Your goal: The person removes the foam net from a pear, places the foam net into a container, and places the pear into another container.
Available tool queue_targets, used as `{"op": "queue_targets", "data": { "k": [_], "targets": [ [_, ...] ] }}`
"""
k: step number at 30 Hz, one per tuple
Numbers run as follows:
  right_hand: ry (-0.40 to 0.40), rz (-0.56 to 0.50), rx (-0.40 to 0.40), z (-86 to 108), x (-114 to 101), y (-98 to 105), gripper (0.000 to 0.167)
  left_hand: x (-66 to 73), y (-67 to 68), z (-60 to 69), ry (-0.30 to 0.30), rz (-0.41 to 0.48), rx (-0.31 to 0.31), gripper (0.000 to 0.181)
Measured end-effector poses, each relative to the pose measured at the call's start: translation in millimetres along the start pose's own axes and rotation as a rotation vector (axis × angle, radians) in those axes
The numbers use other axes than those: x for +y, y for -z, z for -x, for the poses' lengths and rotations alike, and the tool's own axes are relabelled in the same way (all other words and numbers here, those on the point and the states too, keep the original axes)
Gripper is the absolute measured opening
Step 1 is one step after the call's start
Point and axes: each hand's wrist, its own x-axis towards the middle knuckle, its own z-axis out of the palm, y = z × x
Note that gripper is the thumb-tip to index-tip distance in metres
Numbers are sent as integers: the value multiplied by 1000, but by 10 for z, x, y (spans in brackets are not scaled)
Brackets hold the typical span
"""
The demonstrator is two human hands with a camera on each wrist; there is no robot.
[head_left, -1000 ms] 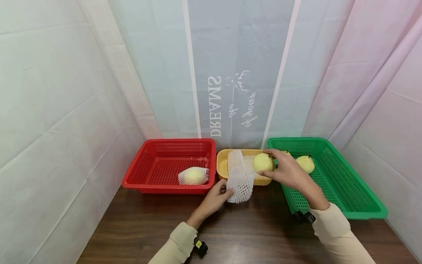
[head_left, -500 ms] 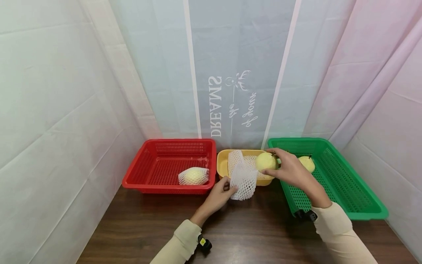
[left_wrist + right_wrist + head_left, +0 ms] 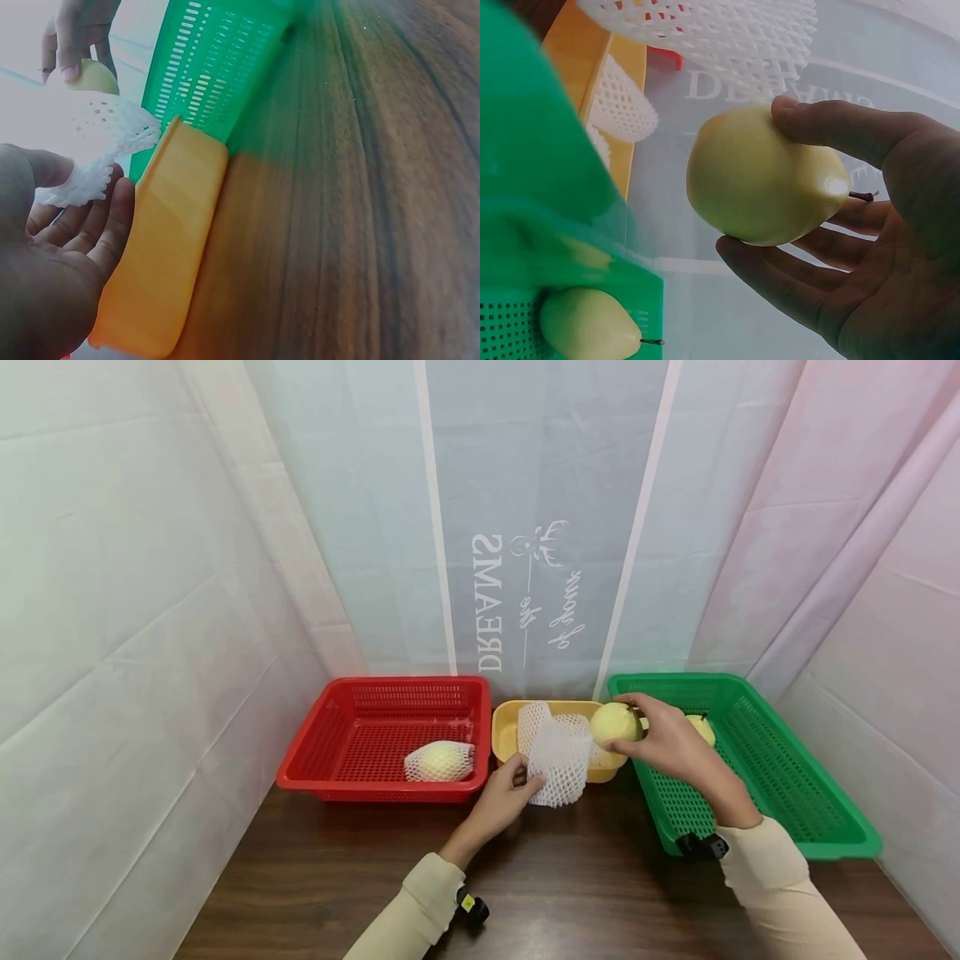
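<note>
In my right hand (image 3: 667,739) a pale yellow-green pear (image 3: 761,176) is gripped between thumb and fingers, its dark stem toward the palm. My left hand (image 3: 504,797) pinches a white foam net sleeve (image 3: 561,764) by its near edge. The sleeve hangs in front of the yellow box (image 3: 507,735), just left of the pear; in the right wrist view its mesh edge appears close to the fruit. More foam net sleeves (image 3: 622,101) lie in the box, partly hidden by the held one.
To the left stands a red basket (image 3: 307,768) holding a pear in a foam net (image 3: 442,762). On the right is a green basket (image 3: 832,835) with a bare pear (image 3: 591,324), partly covered by my hand in the head view. All stand on a dark wooden table (image 3: 570,893).
My right hand has shifted right with the pear, and my left hand has followed to the right and slightly away from me with the foam net sleeve. Both grips are kept.
</note>
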Motion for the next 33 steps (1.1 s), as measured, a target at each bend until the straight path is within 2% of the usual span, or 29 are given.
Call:
{"op": "queue_targets", "data": {
  "k": [15,24,33],
  "targets": [
    [-28,13,-1,-8,136,81,76,45,-49,-86,-41,-28,66,19],
    [-47,39,-3,-13,204,127,77,81,-78,-142,-69,-36,85,18],
    [-66,57,-21,-37,296,187,79,123,-78,-205,-50,-46,95,18]
  ]
}}
